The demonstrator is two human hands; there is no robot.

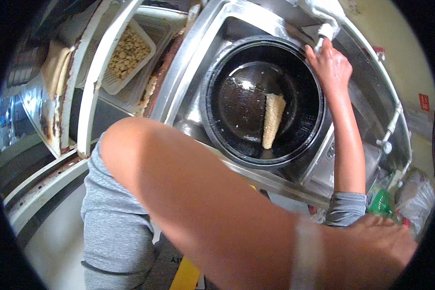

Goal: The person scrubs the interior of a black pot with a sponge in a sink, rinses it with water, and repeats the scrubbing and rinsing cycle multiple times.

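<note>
My right hand reaches to the far right of the sink, its fingers around the metal end of a tap wrapped in white material. Below and left of it, a round black basin stands in the sink. A tan, rough-textured wedge, apparently a piece of loofah, lies in the basin, which seems to hold shallow water. My left forearm crosses the foreground, and my left hand is at the lower right, by the rolled grey sleeve of my right arm. Its fingertips are hidden.
To the left, a rusty white metal rack holds a white plastic basket of pale bean-like pieces. A white pipe runs along the right wall. Near it are a green bottle and a clear plastic bag.
</note>
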